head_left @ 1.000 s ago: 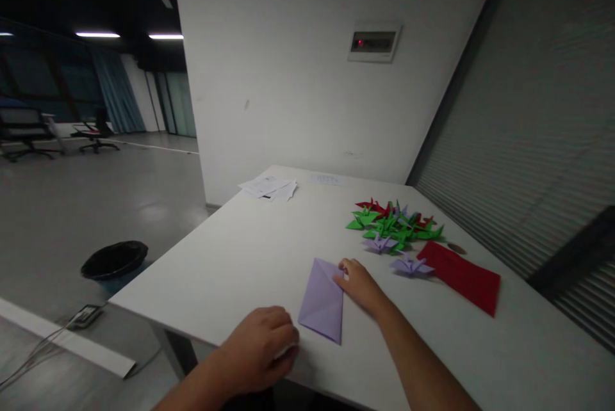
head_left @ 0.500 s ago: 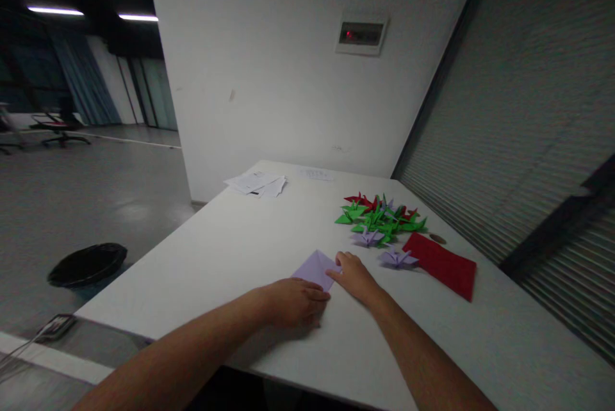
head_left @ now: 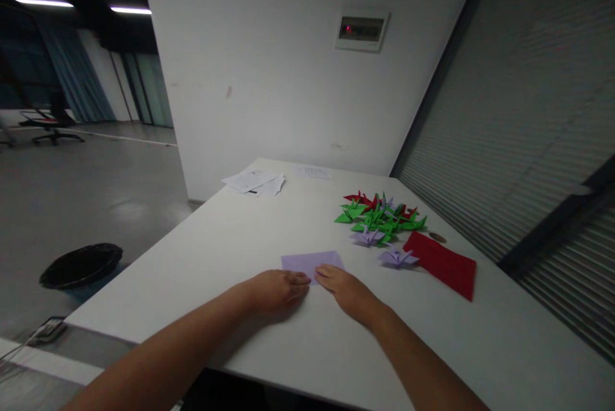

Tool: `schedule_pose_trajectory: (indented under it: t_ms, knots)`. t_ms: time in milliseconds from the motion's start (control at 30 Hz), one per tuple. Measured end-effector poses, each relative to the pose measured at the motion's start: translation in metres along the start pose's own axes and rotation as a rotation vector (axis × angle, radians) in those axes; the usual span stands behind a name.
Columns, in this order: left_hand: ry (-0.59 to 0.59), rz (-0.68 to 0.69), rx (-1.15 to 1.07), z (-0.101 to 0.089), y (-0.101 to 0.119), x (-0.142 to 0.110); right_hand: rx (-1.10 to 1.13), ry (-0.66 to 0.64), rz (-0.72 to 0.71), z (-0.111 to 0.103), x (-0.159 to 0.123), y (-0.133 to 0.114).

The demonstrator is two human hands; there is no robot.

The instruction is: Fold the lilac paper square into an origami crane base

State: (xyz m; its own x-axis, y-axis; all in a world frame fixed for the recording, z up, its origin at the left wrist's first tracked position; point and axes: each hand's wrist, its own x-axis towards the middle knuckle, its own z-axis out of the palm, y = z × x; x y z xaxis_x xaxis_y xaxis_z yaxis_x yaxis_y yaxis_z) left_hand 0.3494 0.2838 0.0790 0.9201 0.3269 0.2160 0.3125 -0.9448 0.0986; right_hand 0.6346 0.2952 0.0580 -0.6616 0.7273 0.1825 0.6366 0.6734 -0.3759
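Observation:
A folded lilac paper sheet [head_left: 310, 262] lies flat on the white table [head_left: 250, 238] in front of me. My left hand [head_left: 276, 289] rests on its near left edge, fingers stretched flat and pressing down. My right hand [head_left: 348, 292] presses the near right edge the same way, fingers out. The near part of the sheet is hidden under both hands. Neither hand grips anything.
A pile of green, red and lilac origami figures [head_left: 379, 216] sits at the right, with two lilac ones [head_left: 396, 257] nearer me. A red paper sheet [head_left: 442, 264] lies beside them. White papers [head_left: 254, 182] lie at the far edge. A black bin [head_left: 81, 265] stands on the floor left.
My left hand came up from the table's near edge onto the lilac paper. The paper turned from a diagonal kite shape to a flat strip squared toward me. My right hand slid slightly nearer.

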Motion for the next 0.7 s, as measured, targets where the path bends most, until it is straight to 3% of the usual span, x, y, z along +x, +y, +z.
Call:
schedule_pose_trajectory:
  t_ms: [133, 467, 700]
  knots:
    - [0.034, -0.108, -0.012, 0.006, -0.001, -0.006, 0.038, -0.034, 0.041, 0.001, -0.006, 0.000]
    - [0.054, -0.156, -0.037, -0.001, -0.011, -0.011, 0.002, -0.055, 0.119, -0.025, -0.018, -0.003]
    - [0.120, -0.055, -0.173, -0.012, -0.027, -0.026, 0.073, 0.061, 0.202, -0.039, -0.030, 0.008]
